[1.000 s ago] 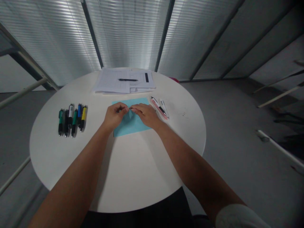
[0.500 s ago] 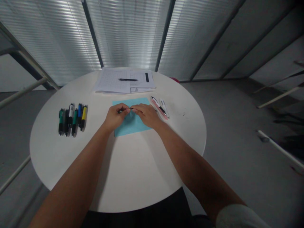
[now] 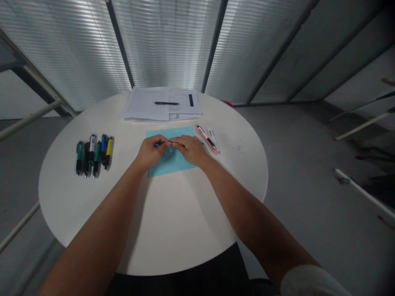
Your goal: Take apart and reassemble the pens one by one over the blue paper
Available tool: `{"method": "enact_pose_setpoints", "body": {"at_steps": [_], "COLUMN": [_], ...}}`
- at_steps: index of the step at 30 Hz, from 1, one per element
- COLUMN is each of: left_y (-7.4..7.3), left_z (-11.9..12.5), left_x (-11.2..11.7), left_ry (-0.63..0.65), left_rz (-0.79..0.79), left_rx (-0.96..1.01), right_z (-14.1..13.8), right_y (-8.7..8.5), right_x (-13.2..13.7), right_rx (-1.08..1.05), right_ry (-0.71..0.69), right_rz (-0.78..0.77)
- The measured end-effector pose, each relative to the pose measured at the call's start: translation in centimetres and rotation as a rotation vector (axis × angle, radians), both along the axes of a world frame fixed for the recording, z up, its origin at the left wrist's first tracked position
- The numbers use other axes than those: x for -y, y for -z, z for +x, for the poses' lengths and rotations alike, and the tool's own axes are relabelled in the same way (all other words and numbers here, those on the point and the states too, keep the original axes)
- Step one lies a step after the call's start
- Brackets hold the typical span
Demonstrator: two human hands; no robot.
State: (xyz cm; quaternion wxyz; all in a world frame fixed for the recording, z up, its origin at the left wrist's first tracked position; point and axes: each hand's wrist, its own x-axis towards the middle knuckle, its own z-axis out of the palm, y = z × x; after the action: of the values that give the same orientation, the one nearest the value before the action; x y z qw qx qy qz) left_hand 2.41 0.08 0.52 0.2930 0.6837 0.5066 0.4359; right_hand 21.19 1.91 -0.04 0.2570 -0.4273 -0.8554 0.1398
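Note:
Both my hands meet over a light blue sheet (image 3: 173, 162) lying on the round white table (image 3: 173, 230). My left hand (image 3: 150, 151) is curled, its fingers pinched on a small dark pen-like object whose shape I cannot make out. My right hand (image 3: 190, 149) is also closed, fingertips touching the same small object where the hands meet. Just right of my right hand lie a pink pen and two white pens (image 3: 208, 139).
A row of several coloured pens (image 3: 93, 154) lies at the table's left. A stack of white papers (image 3: 162, 106) with a black pen (image 3: 166, 103) on it sits at the far edge. Grey floor and metal rails surround the table.

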Motion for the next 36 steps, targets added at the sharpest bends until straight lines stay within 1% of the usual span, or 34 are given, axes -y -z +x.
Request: {"method": "enact_pose_setpoints", "body": {"at_steps": [6, 11, 18, 24, 36], "left_y": [0.61, 0.52, 0.76, 0.6, 0.28], "left_z": [-0.43, -0.4, -0.45, -0.43, -0.28], "left_x": [-0.52, -0.49, -0.52, -0.43, -0.26], "left_ry": [-0.027, -0.011, -0.009, -0.013, -0.017], "left_rz": [0.011, 0.008, 0.013, -0.001, -0.009], "left_rx": [0.049, 0.033, 0.04, 0.029, -0.009], "right_z": [0.11, 0.13, 0.04, 0.11, 0.02], "right_y": [-0.02, 0.06, 0.15, 0.05, -0.28], "right_x": [-0.06, -0.07, 0.05, -0.1, 0.24], "right_rx": [-0.059, -0.015, 0.056, -0.002, 0.123], "right_ry": [0.039, 0.024, 0.021, 0.046, 0.049], "right_rz": [0.009, 0.003, 0.03, 0.006, 0.003]}}
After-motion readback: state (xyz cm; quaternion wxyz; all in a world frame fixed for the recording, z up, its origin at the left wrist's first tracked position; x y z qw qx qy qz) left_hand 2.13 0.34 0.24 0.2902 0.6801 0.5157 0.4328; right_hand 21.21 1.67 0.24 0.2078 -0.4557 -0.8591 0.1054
